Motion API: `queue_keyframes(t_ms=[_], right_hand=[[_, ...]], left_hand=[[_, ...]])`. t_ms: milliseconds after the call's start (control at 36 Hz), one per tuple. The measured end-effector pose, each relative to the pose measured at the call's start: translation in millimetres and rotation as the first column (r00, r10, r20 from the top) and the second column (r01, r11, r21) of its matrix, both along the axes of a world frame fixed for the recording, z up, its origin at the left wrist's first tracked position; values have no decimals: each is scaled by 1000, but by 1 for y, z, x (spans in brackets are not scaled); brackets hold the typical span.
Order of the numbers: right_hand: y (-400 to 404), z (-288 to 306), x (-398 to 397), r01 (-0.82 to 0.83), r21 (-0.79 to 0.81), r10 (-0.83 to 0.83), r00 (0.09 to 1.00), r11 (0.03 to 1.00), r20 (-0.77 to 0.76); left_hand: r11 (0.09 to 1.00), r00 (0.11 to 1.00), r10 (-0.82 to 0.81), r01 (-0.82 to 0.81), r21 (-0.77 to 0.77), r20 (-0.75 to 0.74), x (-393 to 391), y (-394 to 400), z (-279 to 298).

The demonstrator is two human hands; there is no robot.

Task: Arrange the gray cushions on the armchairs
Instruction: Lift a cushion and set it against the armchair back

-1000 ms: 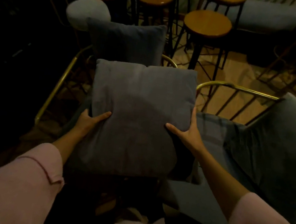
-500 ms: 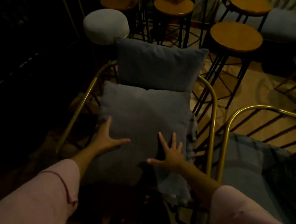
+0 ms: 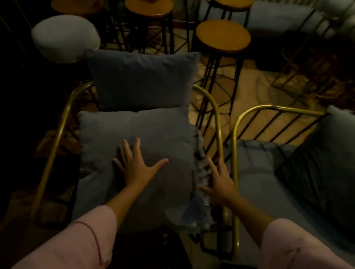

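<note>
Left hand (image 3: 135, 167) flat, fingers splayed, on gray cushion (image 3: 135, 151); right hand (image 3: 219, 182) open at its edge.

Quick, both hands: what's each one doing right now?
Left hand: open, fingers spread, flat on the seat cushion, holding nothing.
Right hand: open, at the cushion's right edge, holding nothing.

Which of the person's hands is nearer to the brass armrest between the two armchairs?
The right. The right hand hovers open just beside the brass armrest, at the seat cushion's right edge. The left hand lies flat on the cushion's middle, farther from it.
</note>
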State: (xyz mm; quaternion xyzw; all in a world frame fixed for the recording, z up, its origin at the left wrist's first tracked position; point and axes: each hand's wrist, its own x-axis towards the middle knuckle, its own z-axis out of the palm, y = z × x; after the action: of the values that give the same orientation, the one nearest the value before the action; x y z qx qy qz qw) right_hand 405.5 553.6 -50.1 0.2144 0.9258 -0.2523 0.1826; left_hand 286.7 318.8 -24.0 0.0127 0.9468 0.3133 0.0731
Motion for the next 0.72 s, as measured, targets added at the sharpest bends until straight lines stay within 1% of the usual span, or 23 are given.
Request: queue_keyframes(t_ms=[83,194,306,361,417,472,556,639,722], right_hand=[[48,11,36,138,45,-138,990,989,16],[113,32,94,361,100,-363,932,927,7],[171,54,149,591,128,-595,804,796,-13],[198,62,175,699,86,-699,714,710,-42],[222,68,201,783,12,-779,620,622,-89],[242,70,223,823,-71,-822,552,564,-141],[272,67,254,849,-192,-869,465,492,-171],[311,46,285,849,-261,-886,420,460,-196],[323,68,289,836,-320,-893,390,446,-226]], left_hand=[[981,981,-192,192,40,3,-2,55,9],[898,897,-439,437,47,59,4,127,20],[819,814,-573,573,23,98,17,191,30],[768,762,-638,640,22,111,23,221,31],[716,705,-693,698,29,150,30,249,34],[666,651,-737,746,29,183,40,275,42],[627,602,-764,778,45,233,54,316,43],[618,575,-764,783,73,293,61,358,30],[637,572,-740,766,92,354,60,406,-9]])
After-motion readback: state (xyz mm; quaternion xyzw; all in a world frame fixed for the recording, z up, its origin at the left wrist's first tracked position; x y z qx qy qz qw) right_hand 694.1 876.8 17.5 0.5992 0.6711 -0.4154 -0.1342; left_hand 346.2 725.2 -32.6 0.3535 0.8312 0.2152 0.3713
